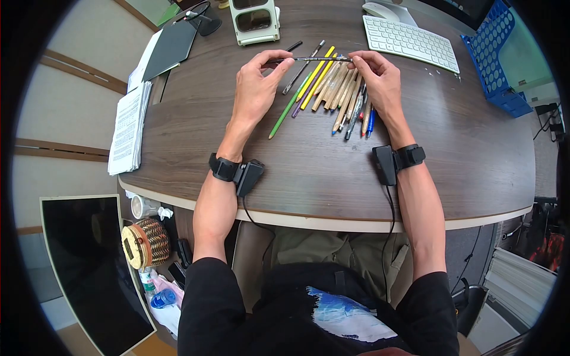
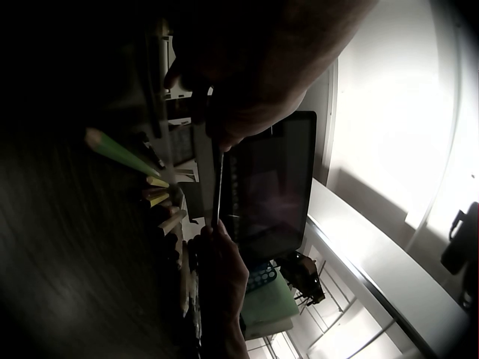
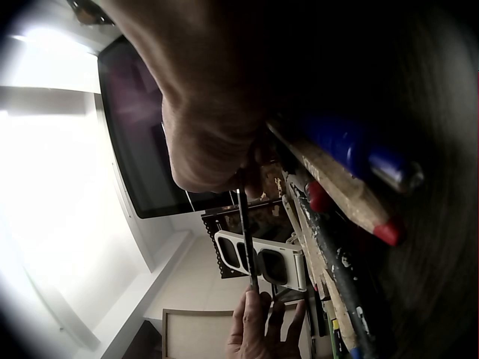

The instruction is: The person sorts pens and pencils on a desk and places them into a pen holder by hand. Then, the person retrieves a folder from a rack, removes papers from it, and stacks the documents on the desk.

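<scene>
A thin dark pencil (image 1: pixel 314 59) is held crosswise above the desk, between both hands. My left hand (image 1: pixel 258 83) pinches its left end with thumb and fingers; my right hand (image 1: pixel 380 80) pinches the other end. In the left wrist view the pencil (image 2: pixel 218 187) runs from the near hand to the right hand (image 2: pixel 223 277). Seen from the right wrist, the left hand (image 3: pixel 258 329) grips the far end. Below lie a green pencil (image 1: pixel 290 105), yellow pencils (image 1: pixel 320 77), several wooden pencils (image 1: pixel 338 89) and a blue pen (image 1: pixel 371 123), side by side.
A white keyboard (image 1: pixel 409 43) and mouse (image 1: pixel 379 10) sit at the back right, near a blue perforated holder (image 1: pixel 496 59). Behind the pencils stands a white two-windowed device (image 1: pixel 255 22). Stacked papers (image 1: pixel 127 127) lie at the left edge, beside a dark folder (image 1: pixel 171 48).
</scene>
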Motion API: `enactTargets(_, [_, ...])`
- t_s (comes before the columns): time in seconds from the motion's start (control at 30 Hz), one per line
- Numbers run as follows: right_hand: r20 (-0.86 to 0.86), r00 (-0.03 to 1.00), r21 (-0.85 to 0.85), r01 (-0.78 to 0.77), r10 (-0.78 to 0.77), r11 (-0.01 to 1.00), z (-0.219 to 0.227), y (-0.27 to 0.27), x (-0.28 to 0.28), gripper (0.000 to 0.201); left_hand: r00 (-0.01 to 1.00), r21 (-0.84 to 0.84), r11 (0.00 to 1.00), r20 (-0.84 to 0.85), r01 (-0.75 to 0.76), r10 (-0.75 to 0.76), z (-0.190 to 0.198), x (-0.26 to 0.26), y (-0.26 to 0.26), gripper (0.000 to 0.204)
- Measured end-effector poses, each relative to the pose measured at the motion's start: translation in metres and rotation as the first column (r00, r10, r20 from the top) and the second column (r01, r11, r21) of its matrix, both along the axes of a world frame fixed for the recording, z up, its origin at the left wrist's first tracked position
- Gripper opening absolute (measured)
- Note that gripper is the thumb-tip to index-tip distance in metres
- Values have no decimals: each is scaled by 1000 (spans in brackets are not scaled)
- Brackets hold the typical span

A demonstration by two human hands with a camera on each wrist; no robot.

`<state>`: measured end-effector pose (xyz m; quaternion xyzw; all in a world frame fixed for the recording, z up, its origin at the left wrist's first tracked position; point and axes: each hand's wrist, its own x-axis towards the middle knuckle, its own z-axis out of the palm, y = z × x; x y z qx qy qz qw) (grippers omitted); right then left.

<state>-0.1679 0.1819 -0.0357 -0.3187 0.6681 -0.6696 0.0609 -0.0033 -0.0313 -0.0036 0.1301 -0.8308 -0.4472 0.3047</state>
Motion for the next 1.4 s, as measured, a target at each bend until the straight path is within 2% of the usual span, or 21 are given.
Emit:
enactTargets(0.27, [-8, 1000, 1, 6, -6, 1000, 0, 0, 0, 26, 998, 31, 999, 56, -17, 15, 5, 2, 3, 27])
enactTargets(0.43, [0, 1000, 2, 3, -3, 1000, 1, 0, 0, 26, 1000, 68, 998, 15, 2, -3, 1, -1, 2, 29])
enactTargets(0.87, [-4, 1000, 16, 12, -12, 1000, 1, 1, 0, 25, 999, 107, 994, 34, -8, 4, -1, -3, -1, 27])
enactTargets(0.93, [-3, 1000, 17, 9, -9, 1000, 1, 1, 0, 25, 1000, 98, 995, -21, -7, 9, -5, -4, -2, 27])
enactTargets(1.17, [-5, 1000, -36, 13, -13, 999, -3, -1, 0, 24, 1000, 97, 995, -13, -18, 19, -5, -4, -2, 27])
enactTargets(1.4, [-33, 999, -16, 27, -28, 1000, -2, 0, 0, 23, 1000, 122, 993, 6, 1, -2, -1, -3, 0, 27])
